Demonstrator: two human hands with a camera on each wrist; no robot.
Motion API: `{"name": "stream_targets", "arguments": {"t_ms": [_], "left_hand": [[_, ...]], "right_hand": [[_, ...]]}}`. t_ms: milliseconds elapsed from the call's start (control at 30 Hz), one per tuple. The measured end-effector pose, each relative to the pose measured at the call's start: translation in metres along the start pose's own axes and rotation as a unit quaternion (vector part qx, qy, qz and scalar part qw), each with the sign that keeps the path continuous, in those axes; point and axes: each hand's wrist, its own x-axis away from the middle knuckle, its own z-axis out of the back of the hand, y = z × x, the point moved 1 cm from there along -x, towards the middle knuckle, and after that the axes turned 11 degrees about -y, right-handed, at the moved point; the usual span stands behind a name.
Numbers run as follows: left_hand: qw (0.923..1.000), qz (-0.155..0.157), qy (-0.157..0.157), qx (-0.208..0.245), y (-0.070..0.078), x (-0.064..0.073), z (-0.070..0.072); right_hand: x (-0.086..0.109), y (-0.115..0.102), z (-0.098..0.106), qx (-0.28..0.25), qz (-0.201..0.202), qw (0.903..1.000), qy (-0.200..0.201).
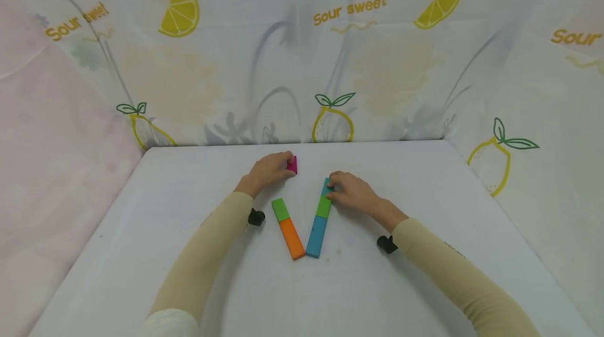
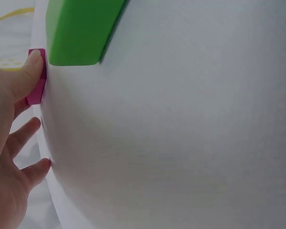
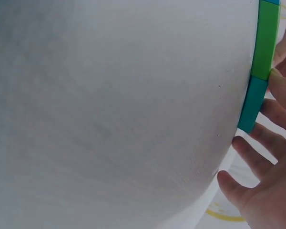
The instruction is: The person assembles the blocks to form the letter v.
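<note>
In the head view, my left hand [image 1: 269, 169] pinches a magenta block [image 1: 293, 165] near the table's far side; thumb and fingers cover part of it. My right hand [image 1: 354, 190] holds a short teal block [image 1: 325, 186] at the far end of a row, thumb near its joint with a green block [image 1: 323, 207]. A longer blue block [image 1: 316, 236] forms the row's near end. Slanting beside it, another green block [image 1: 280, 209] meets an orange block [image 1: 292, 239]. The two rows come together at their near ends in a V.
A white-covered table [image 1: 401, 284] carries the blocks. Behind it hangs a pale cloth [image 1: 264, 75] printed with lemons and lettering. Dark wrist devices sit below each wrist, the left one [image 1: 256, 217] close to the left green block.
</note>
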Motion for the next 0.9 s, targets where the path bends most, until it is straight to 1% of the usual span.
{"name": "stream_targets", "arguments": {"t_ms": [133, 233, 400, 567, 800, 900], "left_hand": [[0.9999, -0.002, 0.011, 0.01, -0.0008, 0.0004, -0.0016], [0.9995, -0.007, 0.02, 0.023, -0.0009, 0.0011, -0.0028], [0.9989, -0.01, 0.025, 0.04, 0.001, 0.0007, -0.0033], [0.9983, -0.005, 0.027, 0.051, 0.0018, 0.0016, -0.0025], [0.9956, 0.01, 0.036, 0.086, 0.0008, 0.0059, 0.0001], [0.9947, 0.01, 0.039, 0.095, 0.0001, 0.0081, 0.0003]], "right_hand": [[-0.0024, 0.0013, -0.0025, 0.015, -0.001, 0.9999, 0.001], [-0.0029, 0.0018, -0.0032, 0.015, -0.008, 0.9998, 0.0], [-0.0013, 0.0015, -0.0011, 0.017, -0.01, 0.9998, 0.0], [-0.0011, 0.0005, 0.0001, 0.018, -0.025, 0.9995, -0.007], [-0.0014, -0.0004, 0.0004, 0.02, -0.021, 0.9995, -0.011], [-0.0013, -0.0011, -0.0005, 0.012, -0.027, 0.9995, -0.011]]}}
